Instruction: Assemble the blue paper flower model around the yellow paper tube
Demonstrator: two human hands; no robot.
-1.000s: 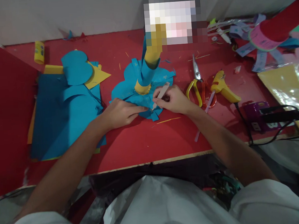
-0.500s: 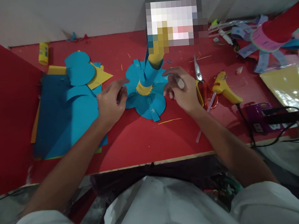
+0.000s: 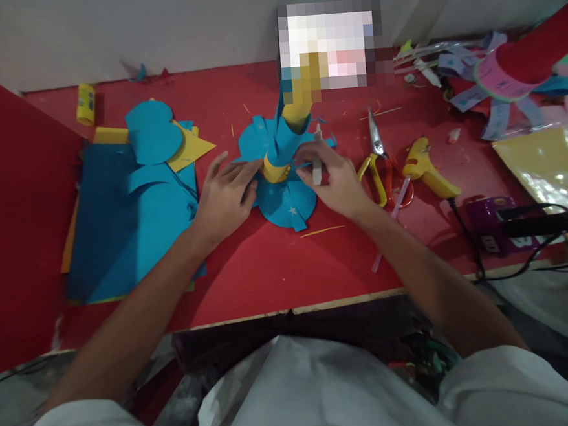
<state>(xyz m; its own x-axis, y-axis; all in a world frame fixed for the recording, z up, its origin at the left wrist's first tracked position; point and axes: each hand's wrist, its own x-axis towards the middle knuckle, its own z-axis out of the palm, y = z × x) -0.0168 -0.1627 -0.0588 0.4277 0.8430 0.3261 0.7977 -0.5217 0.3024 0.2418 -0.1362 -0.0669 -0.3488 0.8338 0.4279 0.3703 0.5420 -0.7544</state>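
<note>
red table (image 3: pixel 250 280), blue paper flower (image 3: pixel 274 206) between my hands. front star (image 3: pixel 292 210) uncovered now, so it's marked. left hand (image 3: pixel 227 194), loose, moved in by yellow collar (image 3: pixel 276 171); right hand (image 3: pixel 335 177) grips white pen (image 3: pixel 317 172).

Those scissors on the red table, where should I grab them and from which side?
Probably by the yellow handle of the scissors, coming from your side: the blades point away from you, and the translucent stick crosses the red handle.
</note>
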